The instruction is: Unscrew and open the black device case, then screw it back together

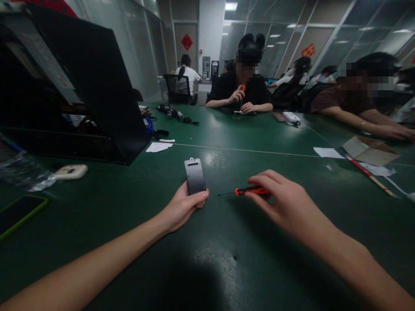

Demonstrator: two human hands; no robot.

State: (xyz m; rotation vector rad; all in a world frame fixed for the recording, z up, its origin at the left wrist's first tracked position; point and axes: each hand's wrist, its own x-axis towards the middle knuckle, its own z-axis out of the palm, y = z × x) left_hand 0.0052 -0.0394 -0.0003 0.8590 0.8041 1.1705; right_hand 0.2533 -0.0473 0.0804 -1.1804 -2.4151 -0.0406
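Note:
My left hand (183,208) grips the near end of a small flat grey device (195,175) that lies on the dark green table (227,255), its far end pointing away from me. My right hand (279,199) pinches the red-and-black handle of a small screwdriver (248,190). The thin shaft points left toward the grey device, and its tip stays a short gap away from it.
A large open black case (81,86) stands at the left, with a white device (71,171), a clear plastic bag (22,172) and a green-edged phone (19,211) near it. Papers (328,152), cardboard (369,150) and a red stick (369,174) lie right. People sit across the table.

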